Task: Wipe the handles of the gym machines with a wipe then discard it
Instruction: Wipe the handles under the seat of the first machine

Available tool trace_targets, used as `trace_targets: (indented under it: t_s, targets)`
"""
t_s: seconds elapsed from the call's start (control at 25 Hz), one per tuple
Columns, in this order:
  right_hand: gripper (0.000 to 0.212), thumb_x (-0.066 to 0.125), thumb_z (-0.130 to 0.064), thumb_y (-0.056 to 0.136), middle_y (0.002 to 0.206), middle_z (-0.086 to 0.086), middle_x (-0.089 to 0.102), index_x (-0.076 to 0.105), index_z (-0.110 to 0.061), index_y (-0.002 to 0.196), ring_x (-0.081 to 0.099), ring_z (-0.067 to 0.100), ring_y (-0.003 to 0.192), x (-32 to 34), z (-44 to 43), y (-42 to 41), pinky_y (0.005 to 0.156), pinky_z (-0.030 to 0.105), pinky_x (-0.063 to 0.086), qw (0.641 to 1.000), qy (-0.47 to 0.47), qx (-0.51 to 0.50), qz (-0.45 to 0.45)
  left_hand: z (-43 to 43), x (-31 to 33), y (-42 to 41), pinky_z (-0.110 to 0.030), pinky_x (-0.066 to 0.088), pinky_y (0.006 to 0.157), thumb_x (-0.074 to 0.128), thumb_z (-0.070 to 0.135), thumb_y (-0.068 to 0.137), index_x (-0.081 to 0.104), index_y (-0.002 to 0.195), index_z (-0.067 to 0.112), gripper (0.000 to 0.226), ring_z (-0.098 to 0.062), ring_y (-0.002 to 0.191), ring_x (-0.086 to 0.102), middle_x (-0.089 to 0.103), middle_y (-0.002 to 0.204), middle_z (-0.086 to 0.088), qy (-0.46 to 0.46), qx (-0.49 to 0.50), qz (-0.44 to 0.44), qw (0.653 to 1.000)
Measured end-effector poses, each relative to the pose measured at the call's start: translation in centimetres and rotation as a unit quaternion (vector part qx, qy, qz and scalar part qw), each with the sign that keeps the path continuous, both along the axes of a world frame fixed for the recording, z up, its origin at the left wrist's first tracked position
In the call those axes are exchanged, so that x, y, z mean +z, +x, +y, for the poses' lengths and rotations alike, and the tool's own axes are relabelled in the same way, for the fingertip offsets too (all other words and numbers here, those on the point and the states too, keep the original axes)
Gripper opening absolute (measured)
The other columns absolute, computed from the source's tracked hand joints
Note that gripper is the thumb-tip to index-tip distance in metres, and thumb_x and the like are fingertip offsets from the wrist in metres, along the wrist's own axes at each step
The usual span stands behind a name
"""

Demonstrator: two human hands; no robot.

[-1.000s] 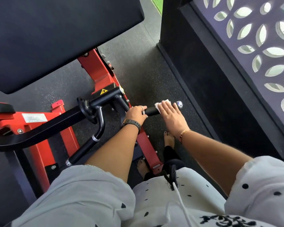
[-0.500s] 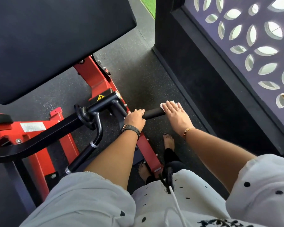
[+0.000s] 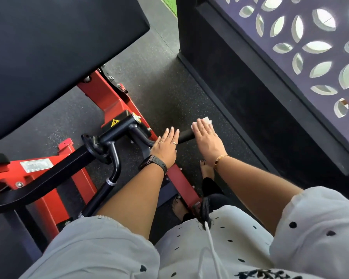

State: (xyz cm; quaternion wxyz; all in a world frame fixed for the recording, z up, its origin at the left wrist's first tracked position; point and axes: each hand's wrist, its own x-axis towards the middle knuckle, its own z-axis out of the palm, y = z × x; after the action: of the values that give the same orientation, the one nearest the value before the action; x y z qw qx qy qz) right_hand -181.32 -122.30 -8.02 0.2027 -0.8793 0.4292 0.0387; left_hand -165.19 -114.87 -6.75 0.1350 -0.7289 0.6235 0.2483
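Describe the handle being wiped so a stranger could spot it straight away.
Under the big black pad, follow the red frame to the black pivot with the yellow sticker. The handle is the short black bar pointing right, between the left hand and the right hand, which presses a white wipe on its end. The other handle hangs downward instead.

A white wipe (image 3: 207, 120) lies over the outer end of the black horizontal machine handle (image 3: 186, 135), mostly covered, with one crumpled corner showing. A second black handle (image 3: 101, 195) angles downward nearby.
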Motion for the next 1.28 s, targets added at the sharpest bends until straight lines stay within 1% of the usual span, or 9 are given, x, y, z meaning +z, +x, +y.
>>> trace_targets:
  t_s: [0.16,0.36,0.48,0.6,0.84,0.96,1.08,1.16,1.28]
  targets:
    - [0.065,0.033,-0.001,0.095,0.157,0.009,-0.004,0.000,-0.010,0.150,-0.006,0.023,0.146,0.0,2.6,-1.0,0.119,0.033,-0.004,0.990,-0.002,0.139,-0.022,0.9,0.1,0.3,-0.034,0.005,0.120,0.042,0.013,0.093,-0.008,0.152,0.016,0.077,-0.018,0.147,-0.009,-0.008,0.161,-0.004,-0.015,-0.009,-0.012,1.000]
    - [0.067,0.033,0.010,0.091,0.158,0.018,0.000,0.001,-0.003,0.149,-0.007,0.031,0.146,-0.6,0.4,-1.2,0.120,0.039,0.000,0.998,-0.011,-0.062,0.008,1.0,0.3,0.1,-0.034,0.006,0.120,0.046,0.017,0.093,-0.009,0.152,0.016,0.081,-0.020,0.147,-0.009,-0.010,0.160,-0.007,-0.015,-0.015,-0.018,1.000]
    - [0.065,0.036,0.005,0.094,0.158,0.013,0.006,0.007,-0.007,0.151,-0.001,0.025,0.146,-0.5,0.3,0.9,0.120,0.036,0.003,1.000,0.003,0.010,-0.016,0.9,0.5,-0.1,-0.034,0.004,0.120,0.044,0.014,0.094,-0.009,0.152,0.016,0.078,-0.020,0.147,-0.011,-0.011,0.160,-0.006,-0.008,-0.007,-0.022,1.000]
    - [0.068,0.034,0.004,0.093,0.158,0.009,0.001,0.000,-0.011,0.151,-0.008,0.019,0.145,-0.4,1.2,-1.7,0.118,0.031,-0.005,0.993,-0.020,0.106,-0.040,0.8,0.7,-0.1,-0.034,0.004,0.120,0.044,0.015,0.093,-0.009,0.152,0.016,0.080,-0.019,0.147,-0.011,-0.011,0.160,-0.005,-0.006,-0.012,-0.022,1.000]
    - [0.056,0.032,-0.008,0.097,0.157,0.014,0.016,0.014,-0.007,0.150,0.006,0.028,0.146,-0.5,-3.4,-1.4,0.120,0.038,0.002,0.998,-0.022,0.041,0.031,1.0,0.7,-0.3,-0.034,0.005,0.120,0.049,0.019,0.092,-0.012,0.151,0.017,0.085,-0.019,0.147,-0.011,-0.012,0.160,-0.003,-0.006,-0.017,-0.038,0.999]
    - [0.055,0.039,-0.008,0.095,0.153,0.013,0.028,0.024,-0.008,0.148,0.017,0.027,0.144,-0.1,-1.9,1.8,0.118,0.037,0.006,0.990,-0.020,0.137,0.008,1.0,0.7,-0.4,-0.034,0.005,0.120,0.046,0.018,0.094,-0.014,0.151,0.015,0.082,-0.020,0.147,-0.011,-0.013,0.160,-0.004,-0.011,-0.016,-0.051,0.999]
    - [0.066,0.040,0.002,0.092,0.158,0.008,0.014,0.014,-0.013,0.151,0.006,0.023,0.146,0.0,-1.0,-1.5,0.119,0.034,-0.001,0.976,-0.030,0.216,-0.031,0.9,0.7,-0.3,-0.035,0.006,0.120,0.046,0.019,0.093,-0.013,0.151,0.015,0.082,-0.020,0.147,-0.011,-0.013,0.160,-0.005,-0.004,-0.023,-0.044,0.999]
    - [0.070,0.038,0.007,0.090,0.158,0.007,0.012,0.012,-0.015,0.151,0.004,0.024,0.147,-0.2,-1.8,-3.9,0.120,0.034,0.000,0.990,-0.039,0.130,-0.030,0.9,0.7,-0.2,-0.035,0.005,0.120,0.048,0.023,0.092,-0.013,0.151,0.016,0.085,-0.019,0.147,-0.011,-0.012,0.160,-0.004,0.000,-0.020,-0.036,0.999]
    - [0.068,0.039,0.009,0.090,0.156,0.012,0.018,0.017,-0.013,0.150,0.014,0.030,0.144,-0.4,-3.4,-2.6,0.118,0.036,0.012,0.999,0.026,-0.033,0.009,1.1,0.7,-0.1,-0.035,0.002,0.120,0.050,0.027,0.090,-0.014,0.150,0.016,0.088,-0.019,0.147,-0.014,-0.015,0.160,-0.004,0.003,-0.022,-0.037,0.999]
